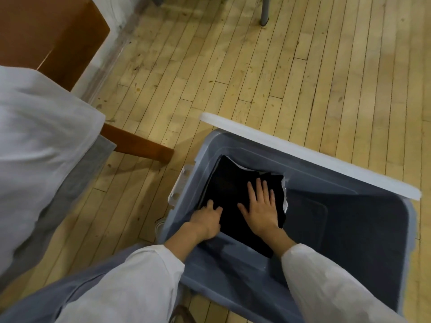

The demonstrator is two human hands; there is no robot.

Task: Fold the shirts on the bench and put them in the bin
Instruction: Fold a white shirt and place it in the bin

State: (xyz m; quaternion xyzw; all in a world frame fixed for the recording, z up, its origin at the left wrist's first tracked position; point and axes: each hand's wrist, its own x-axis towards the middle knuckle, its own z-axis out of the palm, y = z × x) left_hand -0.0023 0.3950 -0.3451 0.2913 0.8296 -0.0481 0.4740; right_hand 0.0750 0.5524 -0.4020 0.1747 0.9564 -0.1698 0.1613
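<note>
A white shirt (pixel 42 136) is draped over the near end of the brown wooden surface (pixel 46 38) at the far left. A grey shirt (pixel 77 183) shows under its lower edge and hangs toward the plank floor (pixel 233 66).

To the right of these stands the grey-blue bin (pixel 349 229), open, with its white lid (pixel 303 155) along the far rim. A folded black shirt (pixel 228 187) lies in the left part of the bin, close against the left wall. A thin white edge (pixel 285 194) of something beneath it shows along its far and right sides.

Both hands reach down into the bin from white sleeves. The left hand (pixel 206 220) sits at the black shirt's near left edge with its fingers bent over the cloth. I cannot tell whether it pinches the fabric or only pushes on it. The right hand (pixel 261 206) lies flat on top of the black shirt toward its right side, fingers straight and spread, palm down. The right part of the bin's bottom is bare.
</note>
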